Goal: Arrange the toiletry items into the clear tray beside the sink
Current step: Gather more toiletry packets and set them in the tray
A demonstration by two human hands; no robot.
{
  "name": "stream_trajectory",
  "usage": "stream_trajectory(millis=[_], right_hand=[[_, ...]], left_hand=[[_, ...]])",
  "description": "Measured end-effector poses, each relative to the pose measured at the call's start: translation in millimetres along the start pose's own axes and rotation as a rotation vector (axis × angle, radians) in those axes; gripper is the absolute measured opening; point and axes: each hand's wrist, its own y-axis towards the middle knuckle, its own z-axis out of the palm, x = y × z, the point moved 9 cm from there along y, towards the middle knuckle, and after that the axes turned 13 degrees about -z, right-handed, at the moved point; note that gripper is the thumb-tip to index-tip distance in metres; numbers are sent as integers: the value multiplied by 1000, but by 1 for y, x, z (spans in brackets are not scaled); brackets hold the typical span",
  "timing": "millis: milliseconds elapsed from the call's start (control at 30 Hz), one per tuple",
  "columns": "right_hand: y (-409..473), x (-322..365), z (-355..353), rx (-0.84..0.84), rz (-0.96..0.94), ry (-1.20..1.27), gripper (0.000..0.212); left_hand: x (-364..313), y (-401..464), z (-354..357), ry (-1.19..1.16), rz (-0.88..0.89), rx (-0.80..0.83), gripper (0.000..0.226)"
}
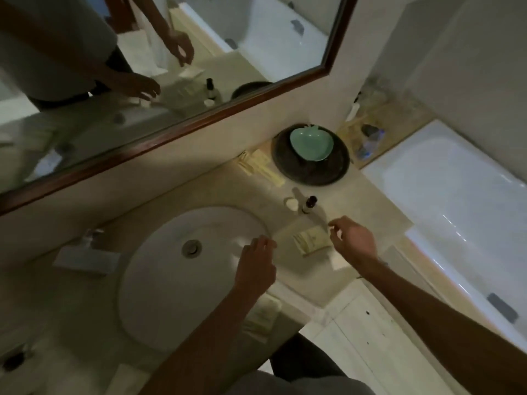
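Two hands over counter, by the sink [176,269].
Left hand [256,266]: palm down at sink's right rim, fingers loose, empty. Right hand [355,240]: further right, fingertips pinched; contents unclear. Packets [310,240] between them.

Beige counter [356,201] holds dark round plate [310,169], small brown bottle [309,204], possibly paper sachets [310,240]

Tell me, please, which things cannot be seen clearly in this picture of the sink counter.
- Clear tray, head view: its edges are lost in blur and dim light.
- Packets between the hands: print too small to read.
- Left hand and right hand: fingers blurred; whether they hold anything is unclear.
- Small dark bottle: label unreadable.
- Packet at the counter's front edge: partly behind the left forearm.
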Motion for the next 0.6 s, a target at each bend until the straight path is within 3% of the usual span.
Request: stream_trajectory(millis=[100,267,367,467,600], right_hand=[[54,-13,0,41,-208,-111,22],[111,17,50,232,-567,-205,38],[119,10,70,367,-573,-251,36],[118,1,77,446,-549,-276,33],[109,-4,80,472,-545,-351,30]], left_hand=[[-45,49,22,68,8,26,44],[-56,123,30,110,-188,16,57],[-55,158,38,130,-171,43,69],[-64,169,54,201,-45,137,55],[-57,161,61,252,-109,175,48]])
